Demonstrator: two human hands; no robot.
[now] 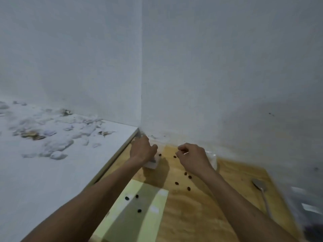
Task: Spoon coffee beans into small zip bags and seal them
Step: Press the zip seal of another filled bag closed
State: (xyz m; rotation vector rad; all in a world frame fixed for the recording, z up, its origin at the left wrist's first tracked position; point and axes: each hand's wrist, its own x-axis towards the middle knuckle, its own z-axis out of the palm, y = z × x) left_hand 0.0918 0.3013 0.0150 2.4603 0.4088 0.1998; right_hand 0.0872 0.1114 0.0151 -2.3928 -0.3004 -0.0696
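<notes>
Both hands at far corner of yellowish wooden tabletop [201, 215].
Left hand [142, 150] curled onto small clear plastic bag [152, 164]; right hand [192, 158] curled, contents indiscernible; dark brown coffee beans [187, 175] scattered just beside.

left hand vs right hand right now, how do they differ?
The left hand sits by the wall corner, curled on a small clear container; the right hand is further right, over the wooden board. The right hand seems to pinch something thin and pale; what it is cannot be told. Both are curled, knuckles up, near scattered coffee beans.
</notes>
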